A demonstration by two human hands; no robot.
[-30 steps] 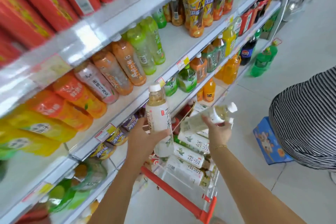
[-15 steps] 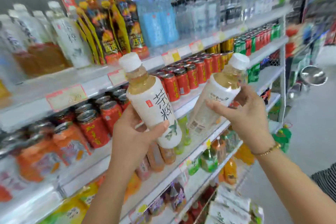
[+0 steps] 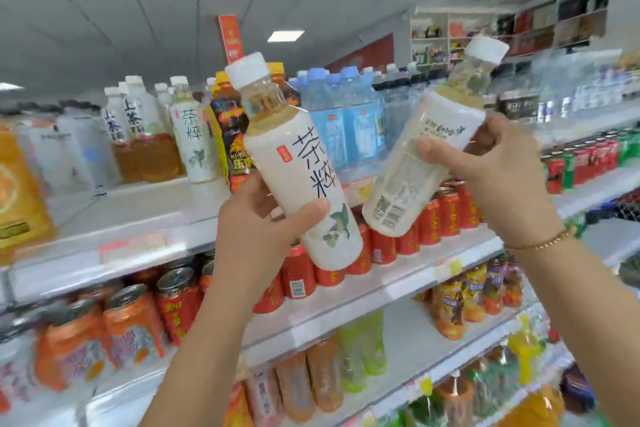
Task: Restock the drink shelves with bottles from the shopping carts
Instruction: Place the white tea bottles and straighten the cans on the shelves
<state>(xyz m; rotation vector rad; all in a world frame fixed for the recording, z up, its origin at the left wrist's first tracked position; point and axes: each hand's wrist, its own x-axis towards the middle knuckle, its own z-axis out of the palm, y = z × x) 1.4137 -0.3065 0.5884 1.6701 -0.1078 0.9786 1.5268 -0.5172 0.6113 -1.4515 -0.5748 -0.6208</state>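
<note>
My left hand (image 3: 256, 236) grips a white-labelled tea bottle (image 3: 298, 163) with a white cap, tilted slightly left, its black characters facing me. My right hand (image 3: 498, 177) holds a second bottle of the same kind (image 3: 415, 163), leaning right with its barcode side toward me. Both bottles are raised in front of the top shelf (image 3: 138, 211), where matching white tea bottles (image 3: 188, 135) stand at the left. The shopping cart is out of view.
Blue water bottles (image 3: 332, 121) stand on the top shelf behind my bottles. Red cans (image 3: 446, 215) fill the shelf below, with orange and green drinks (image 3: 360, 354) lower down. More shelving lines the far wall (image 3: 502, 28).
Both hands have lifted the bottles from above the cart up to the top shelf. My view has swung upward, and the cart and the person in stripes have dropped out of sight.
</note>
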